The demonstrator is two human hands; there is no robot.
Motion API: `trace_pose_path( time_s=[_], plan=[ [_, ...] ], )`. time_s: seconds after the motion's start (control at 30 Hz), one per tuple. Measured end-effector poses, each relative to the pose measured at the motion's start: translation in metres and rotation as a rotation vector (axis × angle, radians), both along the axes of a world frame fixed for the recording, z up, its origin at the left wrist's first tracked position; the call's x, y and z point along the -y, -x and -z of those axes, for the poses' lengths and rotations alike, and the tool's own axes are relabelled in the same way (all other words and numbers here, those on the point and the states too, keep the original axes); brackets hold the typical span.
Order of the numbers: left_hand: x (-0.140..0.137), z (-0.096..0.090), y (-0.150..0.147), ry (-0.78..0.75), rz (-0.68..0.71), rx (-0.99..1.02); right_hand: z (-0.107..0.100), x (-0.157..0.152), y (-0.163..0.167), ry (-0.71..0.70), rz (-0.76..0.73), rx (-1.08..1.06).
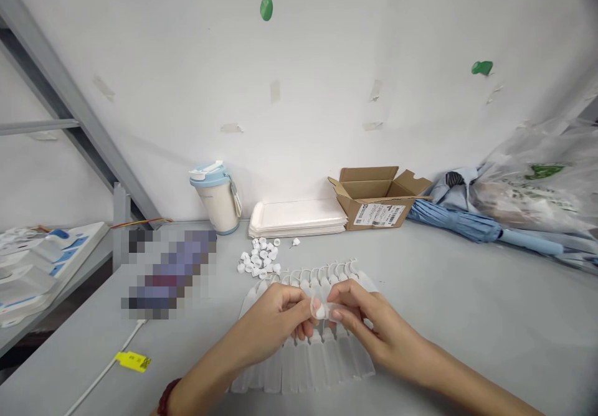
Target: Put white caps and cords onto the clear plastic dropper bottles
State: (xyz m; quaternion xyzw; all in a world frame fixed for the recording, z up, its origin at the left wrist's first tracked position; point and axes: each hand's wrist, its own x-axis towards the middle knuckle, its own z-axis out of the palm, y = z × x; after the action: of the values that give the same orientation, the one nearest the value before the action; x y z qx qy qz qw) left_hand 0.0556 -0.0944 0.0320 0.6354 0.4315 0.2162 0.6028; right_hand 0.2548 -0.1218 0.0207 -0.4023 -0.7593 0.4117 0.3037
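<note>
Both hands meet above the middle of the table, over two rows of flat, translucent plastic bottles with narrow necks; the far row has thin curved strands at the tops. My left hand is closed in a pinch on one side of a small translucent plastic piece with a white part in it. From the other side, the thumb and fingers of my right hand pinch the same piece. Its full shape is partly hidden by the fingers. Beyond my left hand lies a loose heap of small white caps.
Along the wall stand a lidded cup, a stack of white trays and an open cardboard box. A folded blue umbrella and plastic bags lie right. On the left are a blurred-out object and a white cable.
</note>
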Motion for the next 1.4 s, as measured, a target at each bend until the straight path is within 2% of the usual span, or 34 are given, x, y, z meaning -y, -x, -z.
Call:
trace_pose_path(
  time_s=[0.1, 0.2, 0.53, 0.63, 0.73, 0.87, 1.0, 1.13, 1.3, 1.4],
  plan=[
    [-0.0002, 0.0003, -0.0005, 0.021, 0.001, 0.026, 0.0001, 0.0001, -0.0013, -0.001, 0.002, 0.030],
    [0.0000, -0.0001, -0.0002, 0.029, -0.005, 0.035, -0.0001, -0.0005, -0.0011, 0.057, 0.018, 0.013],
    [0.0009, -0.0019, 0.0046, -0.025, 0.023, 0.063, -0.0023, -0.0022, 0.0029, 0.491, -0.020, -0.262],
    [0.0023, -0.0023, 0.0037, -0.010, 0.013, 0.097, -0.0038, -0.0042, 0.0008, 0.567, -0.063, -0.295],
    [0.0038, -0.0021, 0.0010, -0.074, 0.000, 0.139, -0.0043, -0.0062, 0.0003, 0.617, -0.090, -0.318],
    [0.0044, -0.0026, -0.0007, -0.142, 0.010, 0.172, -0.0019, -0.0072, 0.0025, 0.627, -0.107, -0.370],
    [0.0039, -0.0048, 0.0022, -0.139, 0.042, 0.202, -0.0008, -0.0065, 0.0038, 0.630, -0.093, -0.425],
    [0.0023, -0.0067, 0.0037, -0.076, 0.025, 0.208, -0.0027, -0.0054, 0.0030, 0.599, -0.065, -0.434],
    [0.0016, -0.0071, 0.0010, 0.058, 0.001, 0.115, -0.0016, -0.0052, 0.0028, 0.561, -0.055, -0.416],
    [0.0022, -0.0071, 0.0007, 0.074, 0.007, 0.097, 0.0004, -0.0050, 0.0032, 0.563, -0.058, -0.411]
  ],
)
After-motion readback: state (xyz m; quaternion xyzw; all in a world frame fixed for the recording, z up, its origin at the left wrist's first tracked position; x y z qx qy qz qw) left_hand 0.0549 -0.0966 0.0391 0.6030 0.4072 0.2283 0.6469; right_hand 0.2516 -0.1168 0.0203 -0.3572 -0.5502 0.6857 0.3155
